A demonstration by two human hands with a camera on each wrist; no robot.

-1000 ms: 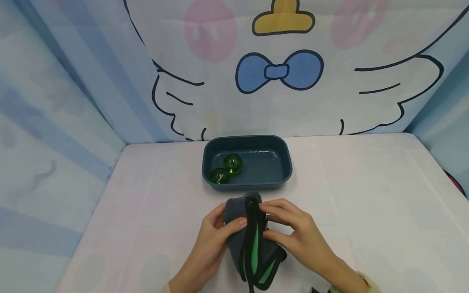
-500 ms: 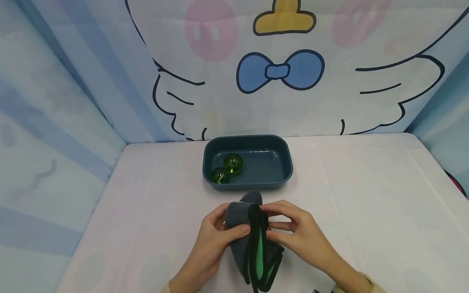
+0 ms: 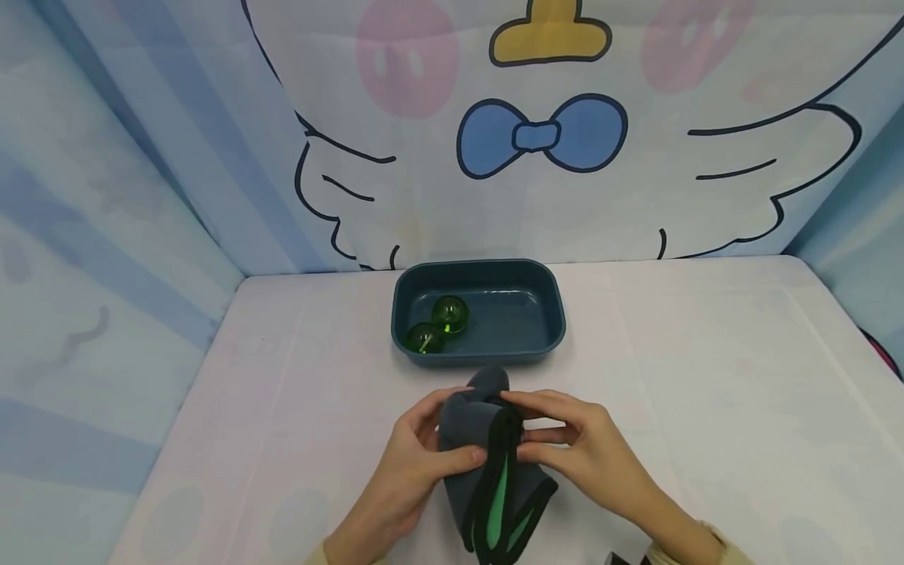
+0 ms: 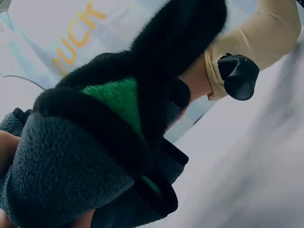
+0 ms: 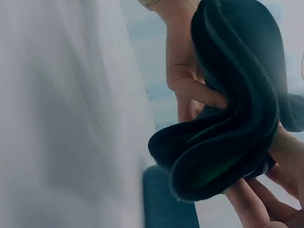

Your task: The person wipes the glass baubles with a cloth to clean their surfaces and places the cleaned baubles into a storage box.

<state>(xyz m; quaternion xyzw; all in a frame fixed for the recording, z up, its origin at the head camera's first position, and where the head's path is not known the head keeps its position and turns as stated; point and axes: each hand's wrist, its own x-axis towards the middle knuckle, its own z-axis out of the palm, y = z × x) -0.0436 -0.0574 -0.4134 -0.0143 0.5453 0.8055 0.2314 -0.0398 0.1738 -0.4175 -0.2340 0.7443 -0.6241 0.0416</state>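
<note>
Between both hands is a folded cleaning cloth (image 3: 464,424), dark grey outside, green inside, edged in black. My left hand (image 3: 417,463) grips its left side, thumb across the front near the black edge. From the right, my right hand (image 3: 575,439) pinches the folded layers by their edge, fingertips at the top. The left wrist view shows the cloth (image 4: 71,166) close up, with a green patch between black-edged folds. Seen from the right wrist, the cloth (image 5: 242,85) curves in stacked layers, fingers on both sides of it.
Just beyond the cloth, a dark blue-green rectangular tub (image 3: 487,360) stands on the pale tabletop (image 3: 706,392). Two green transparent balls lie at its left: one ball (image 3: 450,312) behind the other ball (image 3: 425,337). A printed curtain (image 3: 537,212) rises behind the table.
The cloth has shifted slightly right in both hands, and its folded top edge sits lower. More of the grey flap behind it shows. The tub and balls stay put.
</note>
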